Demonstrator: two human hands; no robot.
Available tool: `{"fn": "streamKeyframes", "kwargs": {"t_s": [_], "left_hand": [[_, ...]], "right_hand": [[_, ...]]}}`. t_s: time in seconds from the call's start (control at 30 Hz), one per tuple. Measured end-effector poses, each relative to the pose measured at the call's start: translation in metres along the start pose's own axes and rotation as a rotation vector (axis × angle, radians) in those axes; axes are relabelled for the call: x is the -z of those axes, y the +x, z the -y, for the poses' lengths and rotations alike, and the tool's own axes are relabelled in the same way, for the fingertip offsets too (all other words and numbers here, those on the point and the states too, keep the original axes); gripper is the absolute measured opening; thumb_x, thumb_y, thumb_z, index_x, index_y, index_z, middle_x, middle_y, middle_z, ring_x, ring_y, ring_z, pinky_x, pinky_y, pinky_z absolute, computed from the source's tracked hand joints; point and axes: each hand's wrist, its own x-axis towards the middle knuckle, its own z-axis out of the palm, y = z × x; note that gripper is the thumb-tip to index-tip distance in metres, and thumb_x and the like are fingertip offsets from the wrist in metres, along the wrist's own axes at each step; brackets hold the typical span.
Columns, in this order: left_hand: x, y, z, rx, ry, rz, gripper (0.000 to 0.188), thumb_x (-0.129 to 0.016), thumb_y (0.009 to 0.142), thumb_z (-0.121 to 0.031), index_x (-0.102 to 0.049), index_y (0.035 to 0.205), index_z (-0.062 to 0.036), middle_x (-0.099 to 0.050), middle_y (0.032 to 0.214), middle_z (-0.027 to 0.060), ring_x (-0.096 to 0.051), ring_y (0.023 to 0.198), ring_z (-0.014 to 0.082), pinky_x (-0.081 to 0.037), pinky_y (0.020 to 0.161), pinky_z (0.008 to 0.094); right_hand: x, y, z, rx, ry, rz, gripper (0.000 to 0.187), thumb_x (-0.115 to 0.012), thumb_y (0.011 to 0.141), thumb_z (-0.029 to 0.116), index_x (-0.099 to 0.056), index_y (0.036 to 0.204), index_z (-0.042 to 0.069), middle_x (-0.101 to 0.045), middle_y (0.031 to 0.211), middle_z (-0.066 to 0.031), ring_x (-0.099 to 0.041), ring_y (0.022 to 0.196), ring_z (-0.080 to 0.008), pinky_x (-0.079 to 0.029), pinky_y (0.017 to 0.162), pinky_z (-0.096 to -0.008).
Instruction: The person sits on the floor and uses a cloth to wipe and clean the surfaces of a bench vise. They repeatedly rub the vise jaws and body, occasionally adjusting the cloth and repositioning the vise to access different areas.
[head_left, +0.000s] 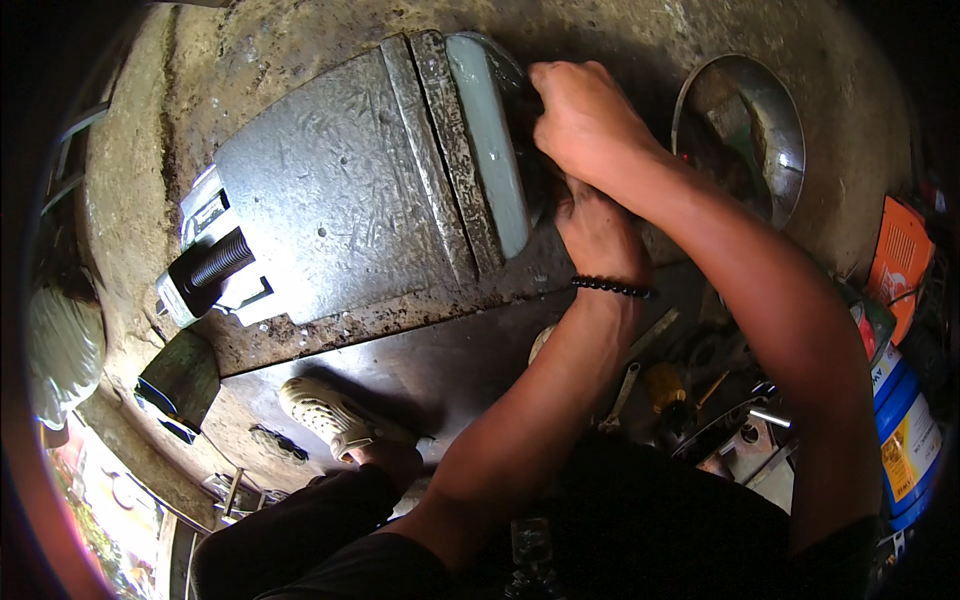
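The big metal vise [335,180] lies across the stained surface [280,40], its broad scuffed top facing up, with a threaded screw [215,260] at its left end and a pale blue-grey band [492,145] at its right end, just beyond the narrow dark slit that crosses the top. Both of the person's hands are at the right end of the vise, close beside that band. The right hand [592,118] is curled, knuckles outward, and lies farther from the body than the left; I cannot tell what, if anything, its fingers close on. The left hand [600,228], below a wrist wearing a black bead bracelet [612,287], reaches in under the right one, so its fingers are hidden and its grip cannot be told. To the right of the vise, past the hands, stands a shiny metal ring [785,140]; farther right are an orange piece [900,260] and a blue container [910,440]. On the near side of the vise is a light perforated shoe [320,410] on a foot, and near its screw end sits a dark boxy piece [182,380].
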Motion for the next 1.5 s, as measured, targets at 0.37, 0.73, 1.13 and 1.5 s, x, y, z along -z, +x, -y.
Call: {"fn": "streamKeyframes", "kwargs": {"t_s": [0.37,0.73,1.13,1.5], "left_hand": [[-0.013,-0.003,-0.023,-0.106,0.242,-0.149,0.044,-0.040,0.105,-0.037,-0.052,0.123,0.0011,-0.062,0.108,0.0082,-0.059,0.097,0.0189,-0.047,0.082,0.0316],[-0.024,-0.019,-0.014,0.177,-0.317,-0.106,0.037,-0.043,0.104,-0.038,-0.054,0.117,-0.0054,-0.060,0.095,0.0014,-0.054,0.074,0.0088,-0.044,0.061,0.0253],[-0.016,-0.004,-0.007,-0.048,-0.068,-0.167,0.045,-0.043,0.104,-0.041,-0.056,0.117,0.0004,-0.061,0.109,0.0070,-0.058,0.093,0.0141,-0.048,0.080,0.0294],[-0.029,-0.016,0.005,0.225,-0.224,0.001,0.033,-0.043,0.106,-0.030,-0.055,0.115,-0.0010,-0.061,0.101,0.0036,-0.055,0.089,0.0107,-0.045,0.080,0.0269]], "right_hand": [[0.004,0.007,0.001,-0.124,-0.060,0.012,0.023,-0.065,0.071,0.007,-0.070,0.091,-0.001,-0.068,0.094,-0.0251,-0.066,0.095,-0.0405,-0.053,0.085,-0.0448],[0.008,-0.017,-0.039,-0.082,0.093,-0.118,0.029,-0.075,0.075,0.025,-0.065,0.086,0.000,-0.067,0.082,-0.0215,-0.066,0.081,-0.0390,-0.051,0.071,-0.0430],[-0.007,-0.002,-0.024,0.075,0.143,-0.129,0.019,-0.061,0.074,0.006,-0.059,0.090,-0.003,-0.063,0.082,-0.0242,-0.062,0.084,-0.0451,-0.048,0.071,-0.0475],[0.025,-0.027,-0.045,-0.103,-0.093,-0.141,0.028,-0.072,0.081,0.020,-0.062,0.093,-0.003,-0.066,0.085,-0.0237,-0.066,0.082,-0.0417,-0.051,0.072,-0.0460]]}}
